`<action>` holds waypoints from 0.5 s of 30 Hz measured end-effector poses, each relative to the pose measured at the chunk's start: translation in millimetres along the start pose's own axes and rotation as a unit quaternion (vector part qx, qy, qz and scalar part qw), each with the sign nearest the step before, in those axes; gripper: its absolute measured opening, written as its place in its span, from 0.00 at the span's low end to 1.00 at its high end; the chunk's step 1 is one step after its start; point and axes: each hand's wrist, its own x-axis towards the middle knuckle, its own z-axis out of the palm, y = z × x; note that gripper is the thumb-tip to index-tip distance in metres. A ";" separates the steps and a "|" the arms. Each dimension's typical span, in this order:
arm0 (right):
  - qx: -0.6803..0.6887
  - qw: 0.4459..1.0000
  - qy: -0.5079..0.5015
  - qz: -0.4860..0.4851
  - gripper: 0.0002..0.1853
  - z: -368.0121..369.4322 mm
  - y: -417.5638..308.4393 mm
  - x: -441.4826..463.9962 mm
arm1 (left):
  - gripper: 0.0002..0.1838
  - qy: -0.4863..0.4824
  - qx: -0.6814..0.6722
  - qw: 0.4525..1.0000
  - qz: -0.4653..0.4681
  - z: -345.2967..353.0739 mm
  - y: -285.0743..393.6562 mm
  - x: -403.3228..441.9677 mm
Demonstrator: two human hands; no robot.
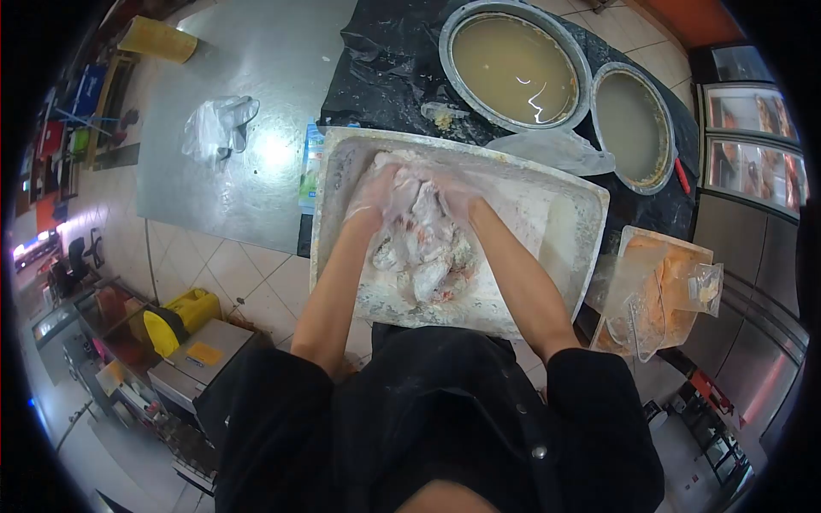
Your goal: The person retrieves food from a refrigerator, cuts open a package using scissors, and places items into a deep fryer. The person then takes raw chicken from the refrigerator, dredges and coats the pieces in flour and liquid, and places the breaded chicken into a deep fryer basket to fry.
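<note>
Meat, white with flour and heaped, lies in the left half of our tray. Biggest around us is the steel table on the left; next to it, a black sheet spreads beneath the far side of the tray. The tray's near rim sits close to our apron and seems to overhang its support, though we can't be sure; if so, leaning hard on that edge could tip it. Just beyond the far rim stands the big bowl, full of cloudy liquid; a knock could slop some into the flour and clump it. An orange tub sits to the right, and the small bowl, also cloudy, carries the same risk. Within the heap, reddish patches show between pieces pressed together, so crowding could leave the coating uneven. Our left hand and right hand are sunk in flour at either side of the meat; we can't make out whether the fingers grip anything. Loose plastic lies by the far rim, where a sweeping arm could drag it in, along with the scraps nearby.
</note>
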 end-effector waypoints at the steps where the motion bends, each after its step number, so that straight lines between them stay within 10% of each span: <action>1: -0.145 0.985 0.065 -0.062 0.28 19.9 -22.1 -33.5 | 0.33 -0.032 -0.152 0.987 -0.030 -6.0 -4.6 -12.4; 3: -0.347 0.933 0.028 -0.095 0.26 -2.7 -20.6 -49.1 | 0.31 -0.079 -0.439 0.889 -0.104 -16.3 -10.7 -44.3; 6: -0.429 0.897 -0.014 -0.109 0.24 -27.5 -38.4 -89.4 | 0.35 -0.067 -0.365 0.927 -0.059 -36.1 3.0 -105.9; 9: -0.379 0.907 0.079 0.165 0.22 -26.9 -24.6 -109.2 | 0.35 -0.089 -0.239 0.950 -0.181 4.7 -31.0 -99.7; 12: -0.206 0.976 0.007 -0.076 0.18 -46.5 86.8 -66.1 | 0.32 -0.040 -0.370 0.893 -0.253 36.1 -2.4 -92.4; 15: -0.056 0.997 0.034 -0.030 0.16 -29.9 92.1 -43.2 | 0.32 -0.121 -0.544 0.821 -0.125 75.9 -5.5 -84.5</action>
